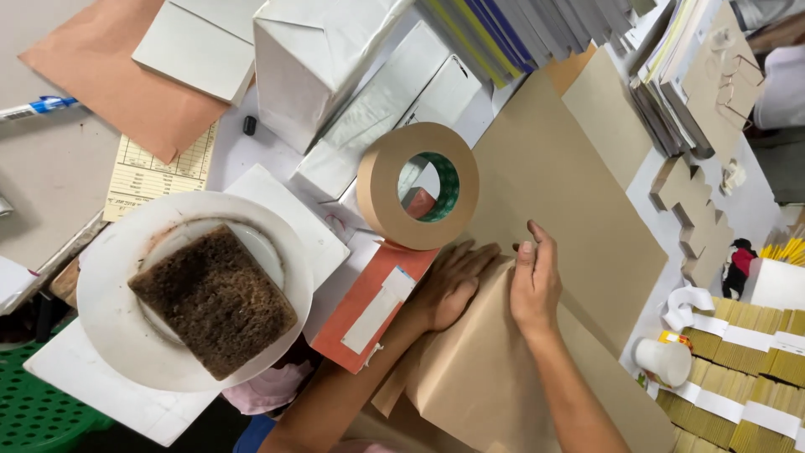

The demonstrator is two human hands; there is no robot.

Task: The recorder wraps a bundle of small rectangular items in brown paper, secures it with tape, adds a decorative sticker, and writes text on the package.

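My left hand lies flat, fingers spread, on a folded sheet of brown kraft paper. Beside it, my right hand presses down on the same fold, fingers together and pointing away from me. Neither hand grips anything. A larger brown paper sheet lies underneath, further out. A wide roll of brown tape stands on edge just beyond my left hand. An orange envelope with a white label lies under my left wrist.
A white plate holding a dark brown sponge sits at left. White wrapped parcels and stacked files lie beyond. Banded yellow bundles, a white cup and cardboard cutouts fill the right.
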